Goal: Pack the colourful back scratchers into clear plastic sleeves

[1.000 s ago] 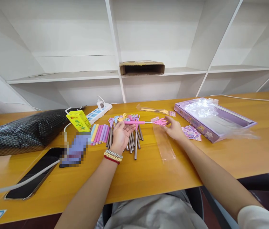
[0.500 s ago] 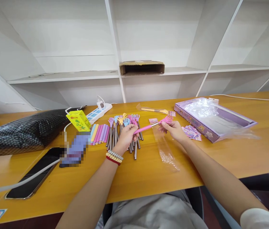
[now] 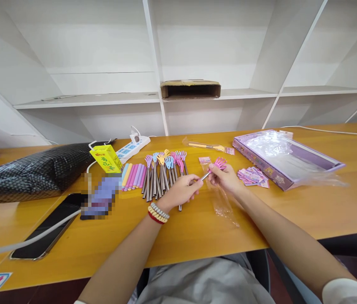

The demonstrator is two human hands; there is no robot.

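Observation:
A pink hand-shaped scratcher (image 3: 206, 175) with a metal rod is held between both hands over the table. My right hand (image 3: 225, 179) is closed near its pink head. Closed round the other end is my left hand (image 3: 183, 192), which hides the handle. Left of it lie metal-rod scratchers (image 3: 155, 179) with coloured heads, beside a row of pastel handles (image 3: 133, 177). A clear plastic bag (image 3: 223, 207) lies partly under my right hand. Behind is a yellow scratcher (image 3: 205, 145) in clear wrapping. Small printed cards (image 3: 253, 176) are piled to the right.
An open purple box (image 3: 279, 179) with clear plastic stands at the right. On the left are a black bag (image 3: 39, 173), a yellow carton (image 3: 105, 158), a power strip (image 3: 132, 148), a phone (image 3: 50, 228) and a white cable. A cardboard box (image 3: 191, 90) sits on the shelf behind.
My left hand has moved right and closer to my right hand, now covering the pink handle. The scratcher tilts more steeply. The view has shifted slightly.

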